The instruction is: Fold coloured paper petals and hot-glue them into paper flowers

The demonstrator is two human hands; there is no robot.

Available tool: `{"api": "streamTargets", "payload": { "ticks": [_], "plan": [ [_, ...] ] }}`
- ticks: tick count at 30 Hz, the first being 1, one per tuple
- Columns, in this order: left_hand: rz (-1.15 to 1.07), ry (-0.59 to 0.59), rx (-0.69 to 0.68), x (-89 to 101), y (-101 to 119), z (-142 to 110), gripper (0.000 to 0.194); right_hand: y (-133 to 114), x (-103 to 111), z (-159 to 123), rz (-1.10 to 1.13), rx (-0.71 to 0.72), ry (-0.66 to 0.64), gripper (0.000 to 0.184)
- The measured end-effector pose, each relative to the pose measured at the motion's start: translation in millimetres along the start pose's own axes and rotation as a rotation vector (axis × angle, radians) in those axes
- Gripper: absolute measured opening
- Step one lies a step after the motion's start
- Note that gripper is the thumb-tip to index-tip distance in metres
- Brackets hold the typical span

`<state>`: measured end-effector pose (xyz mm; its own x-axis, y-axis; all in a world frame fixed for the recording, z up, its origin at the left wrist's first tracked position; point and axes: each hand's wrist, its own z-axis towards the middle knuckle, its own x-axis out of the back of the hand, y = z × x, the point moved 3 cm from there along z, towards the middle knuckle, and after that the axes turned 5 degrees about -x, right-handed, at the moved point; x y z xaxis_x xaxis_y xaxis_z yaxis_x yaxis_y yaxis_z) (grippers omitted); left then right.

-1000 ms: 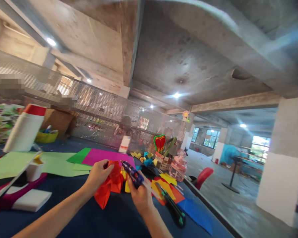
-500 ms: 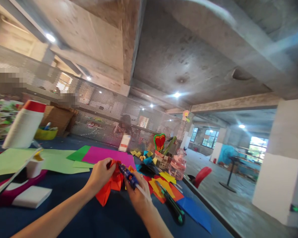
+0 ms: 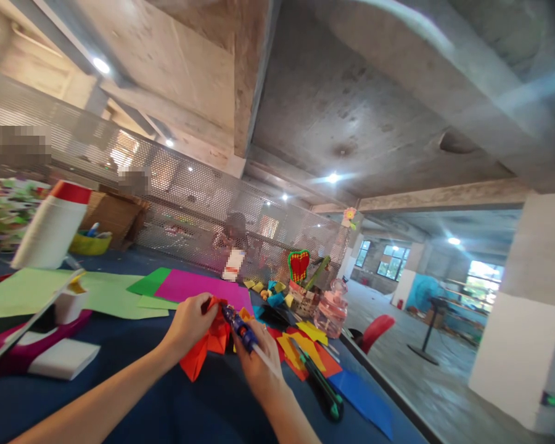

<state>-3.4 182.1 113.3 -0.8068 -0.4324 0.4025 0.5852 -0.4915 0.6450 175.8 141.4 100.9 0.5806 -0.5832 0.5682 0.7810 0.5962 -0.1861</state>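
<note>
My left hand (image 3: 189, 322) pinches the top of a folded red-orange paper piece (image 3: 207, 347) that hangs down to the dark blue table (image 3: 134, 394). My right hand (image 3: 259, 368) is wrapped round a dark blue glue gun (image 3: 239, 327), its nozzle pointing up-left and touching the paper near my left fingers. A white glue stick pokes out of the gun's rear over my right hand.
Green and magenta paper sheets (image 3: 185, 285) lie behind. Yellow, red and blue scraps (image 3: 314, 357) and a black-green utility knife (image 3: 321, 387) lie right of my hands. A white bottle with a red cap (image 3: 50, 228), a pink jar (image 3: 330, 311) and a wire mesh fence stand behind.
The glue gun's nozzle has moved left and down onto the red paper. My left hand has lowered the paper slightly. The view has tilted a little.
</note>
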Motion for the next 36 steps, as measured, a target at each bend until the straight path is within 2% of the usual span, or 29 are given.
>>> {"api": "streamTargets", "payload": {
  "ticks": [13,22,26,29,32,34,36],
  "plan": [
    [-0.034,0.012,0.011,4.6,4,0,0.023,1,1,-1,-0.049,0.003,0.057,0.021],
    [-0.009,0.041,0.031,10.1,7,1,0.023,8,-3,-3,-0.034,-0.019,0.027,0.019],
    [0.002,0.072,0.043,13.1,5,2,0.023,7,0,-4,-0.054,-0.023,0.074,0.020],
    [-0.024,0.079,0.069,12.9,-2,4,0.023,1,15,0,-0.036,-0.051,0.161,0.021],
    [-0.090,0.068,0.092,10.3,-8,4,0.024,2,39,6,-0.004,-0.117,0.211,0.020],
    [-0.133,0.059,0.102,8.8,-10,3,0.025,14,61,8,-0.028,-0.202,0.236,0.024],
    [-0.176,0.034,0.111,7.7,-11,3,0.025,40,84,6,-0.091,-0.312,0.227,0.032]
  ]
}}
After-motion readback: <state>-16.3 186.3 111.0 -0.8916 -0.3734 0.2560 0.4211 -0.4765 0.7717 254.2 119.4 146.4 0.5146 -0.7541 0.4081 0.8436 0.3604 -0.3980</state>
